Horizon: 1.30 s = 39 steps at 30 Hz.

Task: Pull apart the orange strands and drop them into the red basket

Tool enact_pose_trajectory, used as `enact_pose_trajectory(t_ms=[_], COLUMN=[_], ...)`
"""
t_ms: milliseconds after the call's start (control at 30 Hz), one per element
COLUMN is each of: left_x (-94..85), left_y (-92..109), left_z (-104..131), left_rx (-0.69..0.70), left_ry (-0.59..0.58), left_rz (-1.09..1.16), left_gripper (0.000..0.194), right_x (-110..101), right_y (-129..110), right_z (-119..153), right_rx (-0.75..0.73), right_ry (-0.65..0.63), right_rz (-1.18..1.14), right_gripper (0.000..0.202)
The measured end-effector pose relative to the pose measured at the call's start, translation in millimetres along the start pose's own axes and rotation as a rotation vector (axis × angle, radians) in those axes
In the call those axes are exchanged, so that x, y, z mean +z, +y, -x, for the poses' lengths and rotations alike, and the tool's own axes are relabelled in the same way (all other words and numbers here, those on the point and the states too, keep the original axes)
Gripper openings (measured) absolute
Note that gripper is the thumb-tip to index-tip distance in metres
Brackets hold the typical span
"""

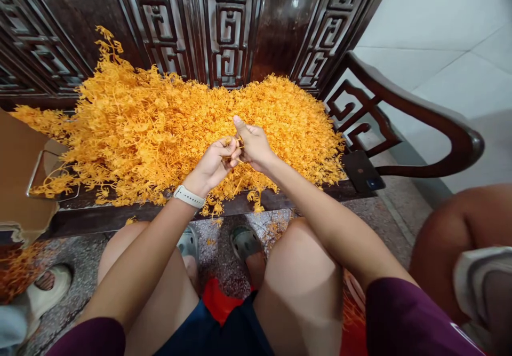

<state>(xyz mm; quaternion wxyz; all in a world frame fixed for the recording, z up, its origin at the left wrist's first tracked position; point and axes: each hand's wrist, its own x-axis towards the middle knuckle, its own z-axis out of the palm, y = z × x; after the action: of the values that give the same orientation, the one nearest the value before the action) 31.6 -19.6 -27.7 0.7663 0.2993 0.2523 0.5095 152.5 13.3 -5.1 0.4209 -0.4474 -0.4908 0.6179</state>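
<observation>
A broad heap of orange, curly, branching plastic-looking pieces [160,116] covers the bench seat, and both hands are over its front middle. My left hand [216,163], with a pale watch band [189,196] on the wrist, is closed with its fingertips pinching a small orange piece [239,141]. Right against it, my right hand [255,145] has its fingers curled in on the same piece, thumb pointing up and away. Most of that piece is hidden by the fingers.
The dark carved wooden bench [128,216] has a curved armrest [432,124] at right. A phone [363,172] lies at the seat's right end. A cardboard box [24,169] stands at left. Other people's feet and legs are close on both sides, with orange bits on the floor.
</observation>
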Motion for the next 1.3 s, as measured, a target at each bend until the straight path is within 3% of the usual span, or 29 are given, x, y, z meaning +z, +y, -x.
enact_pose_trajectory(t_ms=[267, 433, 633, 767, 967, 1100, 1200, 1300], left_x=[1.1, 7.0, 10.6, 9.8, -2.8, -6.3, -8.0, -11.8], left_y=[15, 22, 28, 30, 32, 38, 42, 43], left_z=[14, 19, 14, 17, 24, 25, 22, 18], left_rx=[-0.017, -0.027, -0.024, -0.042, -0.014, 0.046, 0.022, 0.005], left_ry=[-0.16, -0.133, -0.107, -0.081, 0.055, 0.16, 0.244, 0.244], left_rz=[-0.1, -0.257, -0.451, -0.497, -0.83, -0.686, -0.534, -0.345], left_gripper=[0.012, 0.013, 0.016, 0.016, 0.017, 0.013, 0.013, 0.012], right_x=[-5, -9, -10, -11, -31, -45, -56, -71], right_y=[-13, -14, -20, -28, -31, -22, -15, -9], right_z=[14, 15, 14, 18, 23, 19, 9, -2], right_rx=[0.0, -0.08, -0.399, -0.454, -0.515, -0.525, -0.597, -0.662], right_ry=[-0.215, -0.247, -0.278, -0.329, -0.331, -0.185, 0.115, 0.37], right_rz=[-0.047, 0.029, 0.333, 0.501, 1.047, 1.074, 0.974, 0.927], right_gripper=[0.07, 0.071, 0.068, 0.068, 0.067, 0.063, 0.061, 0.062])
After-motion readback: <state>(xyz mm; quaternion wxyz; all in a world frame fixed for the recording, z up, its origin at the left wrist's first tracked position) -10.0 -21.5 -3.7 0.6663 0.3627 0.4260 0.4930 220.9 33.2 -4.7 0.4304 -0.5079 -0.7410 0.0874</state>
